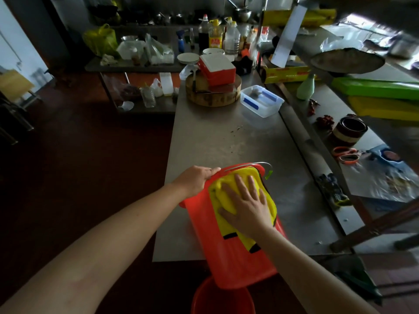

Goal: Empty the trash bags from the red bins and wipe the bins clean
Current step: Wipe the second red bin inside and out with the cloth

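A red bin (240,264) lies tilted on its side at the near edge of the counter (226,137), its base overhanging the edge and its mouth pointing away. The left grip (196,179) is curled over the bin's rim at the far left and holds it. The right grip (247,205) is open, fingers spread flat, pressing a yellow cloth (229,230) against the bin's upturned side. The bin's wire handle (260,165) arcs just past the rim. A second bin (217,300) stands on the floor below, directly under the overhanging base.
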A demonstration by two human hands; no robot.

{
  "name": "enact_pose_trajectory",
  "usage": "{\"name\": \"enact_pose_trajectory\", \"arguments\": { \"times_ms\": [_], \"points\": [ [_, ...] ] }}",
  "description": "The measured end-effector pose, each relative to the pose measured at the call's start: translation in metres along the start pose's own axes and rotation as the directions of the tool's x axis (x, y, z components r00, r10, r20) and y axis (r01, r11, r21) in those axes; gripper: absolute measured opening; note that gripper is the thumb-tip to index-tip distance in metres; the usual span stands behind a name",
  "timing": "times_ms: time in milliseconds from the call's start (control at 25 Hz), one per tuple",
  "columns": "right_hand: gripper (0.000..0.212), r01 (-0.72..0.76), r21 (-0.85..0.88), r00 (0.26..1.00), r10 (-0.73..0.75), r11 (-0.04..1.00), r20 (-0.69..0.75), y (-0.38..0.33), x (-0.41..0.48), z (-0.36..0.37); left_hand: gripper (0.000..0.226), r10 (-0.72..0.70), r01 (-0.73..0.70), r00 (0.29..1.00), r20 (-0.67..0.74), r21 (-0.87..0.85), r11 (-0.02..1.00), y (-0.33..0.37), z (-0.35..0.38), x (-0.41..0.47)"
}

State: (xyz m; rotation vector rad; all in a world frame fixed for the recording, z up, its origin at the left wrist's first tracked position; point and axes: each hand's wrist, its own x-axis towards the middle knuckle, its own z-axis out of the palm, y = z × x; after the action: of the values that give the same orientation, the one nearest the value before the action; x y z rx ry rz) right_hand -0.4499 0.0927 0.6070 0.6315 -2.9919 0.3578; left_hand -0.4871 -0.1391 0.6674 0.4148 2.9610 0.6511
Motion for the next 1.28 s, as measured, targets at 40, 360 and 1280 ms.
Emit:
{"name": "enact_pose_trajectory", "arguments": {
  "times_ms": [40,360,1280],
  "points": [
    [0.08,-0.068,0.057,0.998,0.068,0.996,0.009,0.012,0.002,-0.002,0.052,-0.01,0.01,1.0,-0.002,-0.001,1.0,-0.001,0.001,-0.002],
    [0.078,-0.353,0.463,0.935,0.285,0.813,0.212,0.056,0.014,-0.012,0.059,-0.066,0.066,0.998,-0.021,0.014,0.998,-0.007,0.004,-0.014],
    [0.069,-0.381,0.493,0.925,0.317,0.782,0.212,0.077,-0.021,-0.01,0.068,-0.002,0.002,1.0,-0.01,0.048,0.999,0.006,0.004,0.008]
  ]
}}
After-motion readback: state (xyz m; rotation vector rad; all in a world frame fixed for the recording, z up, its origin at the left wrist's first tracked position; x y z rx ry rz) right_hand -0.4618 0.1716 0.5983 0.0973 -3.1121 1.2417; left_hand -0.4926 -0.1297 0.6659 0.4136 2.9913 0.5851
